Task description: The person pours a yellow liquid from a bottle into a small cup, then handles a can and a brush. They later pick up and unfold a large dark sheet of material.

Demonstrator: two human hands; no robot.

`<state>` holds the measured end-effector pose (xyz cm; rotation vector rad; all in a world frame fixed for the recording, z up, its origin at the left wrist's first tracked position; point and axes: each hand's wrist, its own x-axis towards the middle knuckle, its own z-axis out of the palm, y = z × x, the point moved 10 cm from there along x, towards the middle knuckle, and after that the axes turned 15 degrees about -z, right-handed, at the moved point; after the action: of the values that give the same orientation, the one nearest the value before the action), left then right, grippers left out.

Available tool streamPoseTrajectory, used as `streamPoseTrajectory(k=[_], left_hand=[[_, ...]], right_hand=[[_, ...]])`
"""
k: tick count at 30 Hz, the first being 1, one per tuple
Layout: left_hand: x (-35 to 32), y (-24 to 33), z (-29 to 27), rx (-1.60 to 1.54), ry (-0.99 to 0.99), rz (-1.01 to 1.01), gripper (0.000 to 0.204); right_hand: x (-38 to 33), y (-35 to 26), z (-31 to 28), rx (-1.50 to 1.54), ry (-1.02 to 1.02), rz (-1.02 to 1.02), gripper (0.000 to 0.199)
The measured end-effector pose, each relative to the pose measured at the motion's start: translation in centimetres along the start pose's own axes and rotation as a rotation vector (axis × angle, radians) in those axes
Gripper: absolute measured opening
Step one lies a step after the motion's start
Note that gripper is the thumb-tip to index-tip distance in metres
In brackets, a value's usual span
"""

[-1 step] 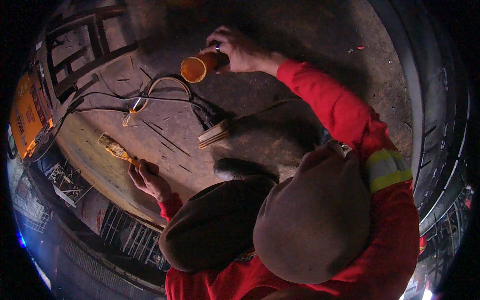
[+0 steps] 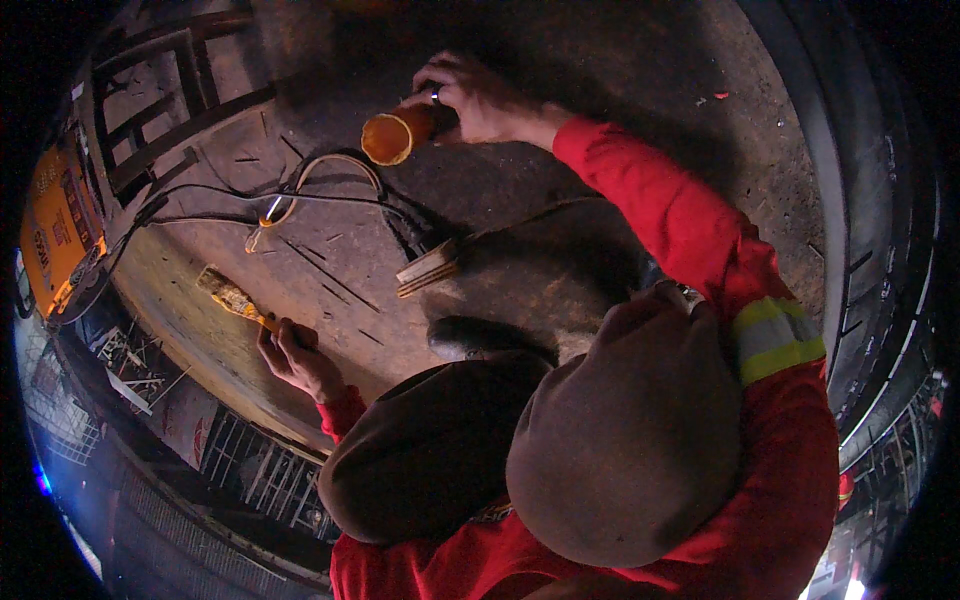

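My left hand (image 2: 300,362), at the left, is closed round the handle of a paintbrush (image 2: 232,297). Its bristles are stained yellowish and point up and to the left, over the brown floor. Farther off, at the top middle, my right hand (image 2: 478,100) grips an orange cylindrical container (image 2: 393,137) from behind. The container's open round mouth is tilted toward me, with a rough pale rim. My palm hides its far end, and what it holds I cannot make out.
An orange box-shaped machine (image 2: 62,235) stands at the far left, with dark cables (image 2: 190,188) running across the floor. A dark metal frame (image 2: 190,80) lies behind it. Near my knees is a pale ridged block (image 2: 428,268). A large dark curved wall (image 2: 860,200) rises on the right.
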<state>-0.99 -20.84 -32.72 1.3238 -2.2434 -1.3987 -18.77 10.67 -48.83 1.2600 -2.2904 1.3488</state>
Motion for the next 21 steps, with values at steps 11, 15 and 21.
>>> streamPoseTrajectory(k=[11, 15, 21], left_hand=[[-0.2, 0.2, 0.5, -0.022, -0.011, -0.012, 0.021], [-0.1, 0.1, 0.5, -0.024, -0.011, -0.009, 0.02], [0.0, -0.2, 0.8, -0.028, -0.005, -0.012, 0.019]], right_hand=[[0.8, 0.9, 0.7, 0.006, -0.07, -0.057, 0.057], [0.7, 0.6, 0.1, -0.051, -0.064, -0.04, 0.059], [-1.2, 0.1, -0.7, -0.131, 0.027, 0.108, 0.059]])
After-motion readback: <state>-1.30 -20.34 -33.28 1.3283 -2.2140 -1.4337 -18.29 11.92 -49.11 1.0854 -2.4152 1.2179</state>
